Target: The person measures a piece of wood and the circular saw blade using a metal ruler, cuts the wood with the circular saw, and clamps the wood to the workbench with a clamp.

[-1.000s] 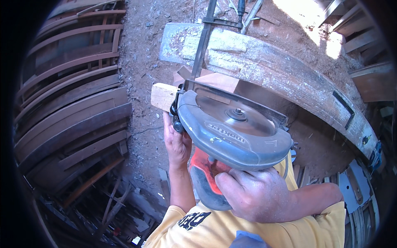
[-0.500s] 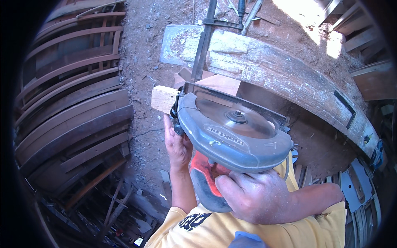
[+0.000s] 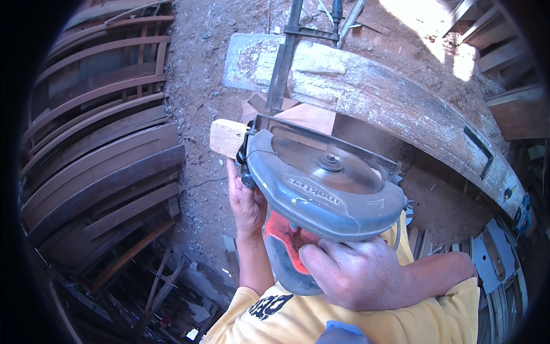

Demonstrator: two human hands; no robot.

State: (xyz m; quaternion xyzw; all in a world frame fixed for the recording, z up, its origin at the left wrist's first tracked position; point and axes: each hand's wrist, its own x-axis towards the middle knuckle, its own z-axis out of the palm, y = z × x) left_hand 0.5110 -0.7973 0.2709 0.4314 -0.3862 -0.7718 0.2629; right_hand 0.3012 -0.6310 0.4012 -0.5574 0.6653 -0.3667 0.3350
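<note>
My right hand (image 3: 360, 272) is wrapped round the red and black rear handle (image 3: 281, 229) of a circular saw. The saw's large grey guard (image 3: 321, 198) lies across the middle of the view, and its round blade (image 3: 349, 175) looks blurred, as if spinning. A pale wooden block (image 3: 225, 137) sticks out past the front left end of the saw. Beneath it, my left hand (image 3: 247, 203) grips the block from below, with a finger reaching up to it. Much of that grip is hidden by the guard. Brown wood (image 3: 312, 116) shows just beyond the saw base.
A long worn plank (image 3: 378, 86) stretches across the far side, with a bar clamp (image 3: 282, 69) upright over it. Curved timber pieces (image 3: 109, 155) are stacked at the left. Scraps litter the dirt floor (image 3: 200, 57). More boards (image 3: 518, 112) stand at the right.
</note>
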